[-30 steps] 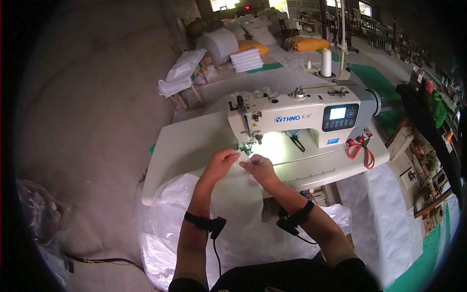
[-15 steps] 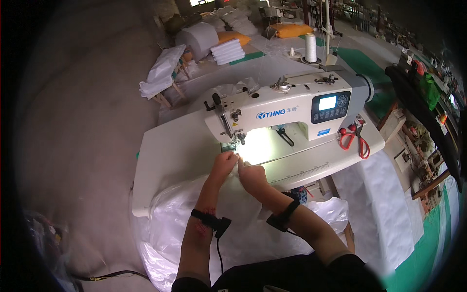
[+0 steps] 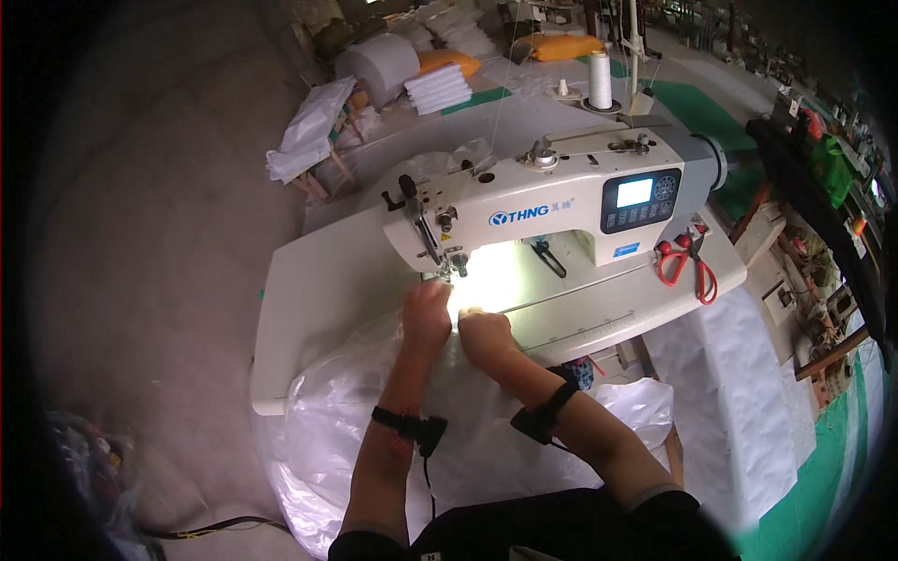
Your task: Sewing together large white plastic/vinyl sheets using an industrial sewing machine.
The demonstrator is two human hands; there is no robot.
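A white sewing machine [image 3: 552, 201] stands on its pale table, its lamp lighting the needle area brightly. My left hand [image 3: 427, 316] is close to the presser foot [image 3: 446, 277], fingers curled and slightly blurred; what they hold is hidden. Just right of it and a little nearer to me, my right hand [image 3: 485, 338] is closed in a pinch on a translucent white plastic sheet [image 3: 346, 425]. That sheet spreads from under my wrists over the table's front edge and hangs toward my lap. The glare and my fingers hide the sheet's edge at the needle.
Red-handled scissors [image 3: 687, 269] lie at the table's right end. Small dark thread snips [image 3: 550, 259] rest under the machine's arm. A white thread cone [image 3: 600, 82] stands behind the machine. Further back are a large white roll [image 3: 379, 71], folded white sheets [image 3: 438, 90] and orange sacks [image 3: 566, 48].
My left hand has shifted up and left, away from my right hand. The right hand has drawn slightly toward me, widening the gap between them. The view has tilted slightly.
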